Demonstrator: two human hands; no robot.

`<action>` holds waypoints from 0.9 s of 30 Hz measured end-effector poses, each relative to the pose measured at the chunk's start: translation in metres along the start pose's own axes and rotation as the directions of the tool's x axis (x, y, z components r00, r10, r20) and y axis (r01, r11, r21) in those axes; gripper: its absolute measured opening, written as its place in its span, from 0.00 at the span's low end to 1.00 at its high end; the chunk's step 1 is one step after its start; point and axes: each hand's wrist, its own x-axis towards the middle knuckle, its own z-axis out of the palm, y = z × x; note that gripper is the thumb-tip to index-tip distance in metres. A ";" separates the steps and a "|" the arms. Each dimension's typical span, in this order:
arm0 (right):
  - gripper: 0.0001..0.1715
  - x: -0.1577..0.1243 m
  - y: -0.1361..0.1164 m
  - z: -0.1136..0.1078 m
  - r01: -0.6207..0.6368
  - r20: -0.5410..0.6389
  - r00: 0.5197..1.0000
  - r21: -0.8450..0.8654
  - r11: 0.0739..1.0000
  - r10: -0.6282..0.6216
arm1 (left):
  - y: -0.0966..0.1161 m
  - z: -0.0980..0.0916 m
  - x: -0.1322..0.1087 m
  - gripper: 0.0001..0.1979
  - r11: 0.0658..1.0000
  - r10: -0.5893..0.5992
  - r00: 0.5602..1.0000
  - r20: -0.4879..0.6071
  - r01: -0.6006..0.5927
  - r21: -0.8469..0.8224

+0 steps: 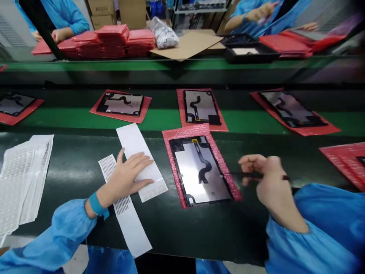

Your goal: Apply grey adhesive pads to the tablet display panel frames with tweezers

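My left hand [129, 173] lies with fingers spread on a white label sheet [138, 146]. Partly under its wrist is a second, narrower sheet [132, 224] with rows of small grey labels. In front of me a tablet screen panel [188, 167] rests back side up on a red bubble-wrap bag [178, 192]; a dark curved flex cable [205, 165] crosses its silvery back. Just right of the panel, my right hand [269, 177] is closed around a thin dark tweezer-like tool [245, 174], its tip pointing left at the panel's edge. Motion blurs this hand slightly.
Several similar panels on red bags, such as one panel [201, 106], lie along the green belt [162, 118]. More label sheets [27, 175] are stacked at the left. Across the line, co-workers in blue sleeves sit behind piled red bags [112, 40] and a black tray [251, 53].
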 end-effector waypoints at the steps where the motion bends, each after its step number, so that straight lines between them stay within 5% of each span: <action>1: 0.41 -0.004 -0.005 0.007 -0.079 0.059 0.996 0.097 0.992 0.074 | 0.010 0.003 0.000 0.24 1.000 -0.010 0.999 -0.037 0.009 -0.030; 4: 0.29 -0.017 -0.018 0.042 -0.275 0.424 0.889 0.197 0.941 0.171 | 0.039 0.020 0.002 0.21 0.996 -0.029 0.994 -0.103 0.020 -0.091; 7: 0.21 -0.024 -0.018 0.078 -0.235 0.567 0.819 0.198 0.952 0.084 | 0.047 0.037 0.003 0.16 0.995 -0.027 0.993 -0.119 0.016 -0.097; 10: 0.13 -0.028 -0.009 0.095 -0.096 0.487 0.873 0.243 0.965 -0.036 | 0.041 0.043 0.004 0.11 0.992 -0.040 0.994 -0.100 0.027 -0.120; 13: 0.10 -0.033 -0.001 0.097 -0.092 0.391 0.921 0.221 0.971 -0.001 | 0.036 0.044 0.005 0.10 0.985 -0.056 0.995 -0.082 0.042 -0.167; 16: 0.10 -0.037 0.000 0.096 -0.158 0.375 0.924 0.206 0.966 0.071 | 0.036 0.044 0.006 0.10 0.977 -0.057 0.995 -0.085 0.038 -0.209; 27: 0.10 -0.041 0.007 0.098 -0.092 0.331 0.942 0.123 0.988 0.047 | 0.037 0.048 0.006 0.08 0.966 -0.055 0.994 -0.096 0.028 -0.258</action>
